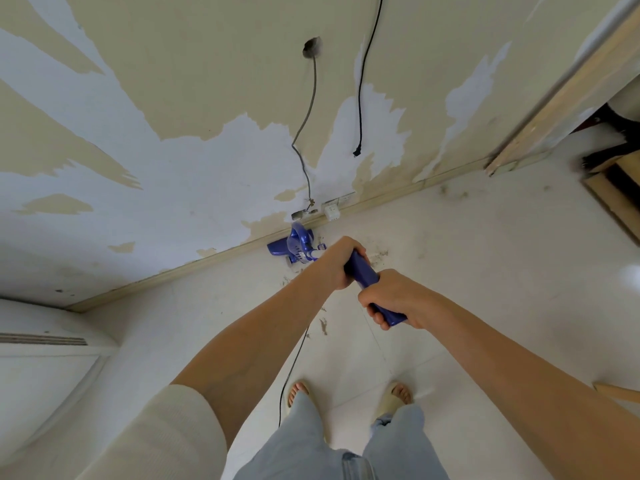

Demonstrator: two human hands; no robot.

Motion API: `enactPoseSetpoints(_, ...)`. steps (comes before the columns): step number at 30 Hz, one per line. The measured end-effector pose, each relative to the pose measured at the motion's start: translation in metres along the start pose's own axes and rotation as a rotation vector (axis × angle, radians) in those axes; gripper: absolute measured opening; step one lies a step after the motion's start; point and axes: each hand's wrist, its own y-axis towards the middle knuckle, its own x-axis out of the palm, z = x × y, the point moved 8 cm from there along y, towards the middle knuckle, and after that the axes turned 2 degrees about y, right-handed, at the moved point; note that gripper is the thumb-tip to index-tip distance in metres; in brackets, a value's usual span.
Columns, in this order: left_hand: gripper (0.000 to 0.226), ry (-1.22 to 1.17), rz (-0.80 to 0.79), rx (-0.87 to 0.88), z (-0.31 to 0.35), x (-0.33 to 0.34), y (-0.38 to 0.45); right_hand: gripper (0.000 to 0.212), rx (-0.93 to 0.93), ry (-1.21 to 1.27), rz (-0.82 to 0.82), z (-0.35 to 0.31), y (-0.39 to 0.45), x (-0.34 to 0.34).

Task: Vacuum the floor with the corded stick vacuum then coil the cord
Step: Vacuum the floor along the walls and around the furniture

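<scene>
Together we grip one blue plastic stick vacuum (294,245) by its handle, left hand (337,263) ahead of right hand (398,301), its head against the skirting.

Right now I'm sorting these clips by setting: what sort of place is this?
Probably a room in a worn or half-renovated home: the wall has large patches of peeling paint, loose cables hang down it, and the pale tile floor is dirty.

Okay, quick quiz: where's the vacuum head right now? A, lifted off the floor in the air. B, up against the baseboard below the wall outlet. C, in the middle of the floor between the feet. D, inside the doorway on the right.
B: the vacuum head sits on the floor against the baseboard, just below and left of the outlet, while both hands grip the handle.
</scene>
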Motion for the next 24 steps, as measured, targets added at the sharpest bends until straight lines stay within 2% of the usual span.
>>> enactPoseSetpoints(5, 0.028, -0.044, 0.023, -0.002, -0.008, 0.013, -0.005, 0.012, -0.027, 0.073, 0.014, 0.015, -0.004, -0.011)
enactPoseSetpoints(13, 0.025, -0.12, 0.053, -0.053, -0.042, 0.067, -0.01, 0.017, -0.018, 0.228, -0.066, 0.054, -0.03, -0.051)
enactPoseSetpoints(24, 0.026, -0.11, 0.151, -0.014, -0.022, 0.077, 0.01, 0.02, -0.054, 0.274, -0.13, 0.047, 0.005, -0.068)
